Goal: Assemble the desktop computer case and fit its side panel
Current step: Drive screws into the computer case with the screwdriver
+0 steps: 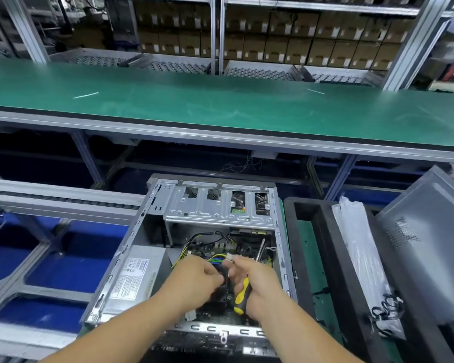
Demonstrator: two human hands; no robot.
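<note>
An open grey computer case (131,247) lies on its side in front of me, with its drive cage (215,205) at the far end and the power supply (134,276) on the left. Both hands are inside it, over the motherboard. My left hand (197,279) pinches dark cabling. My right hand (252,281) holds a yellow-and-black screwdriver (243,292), its shaft pointing up, and its fingertips also grip a small white connector (229,257) on yellow and black wires. The grey side panel (425,260) leans at the right, apart from the case.
A black foam tray (309,247) sits right of the case, with a clear plastic bag (357,247) and bundled black cables (388,313). A green workbench (220,106) runs across ahead. A roller conveyor (58,197) and blue bins (63,263) lie to the left.
</note>
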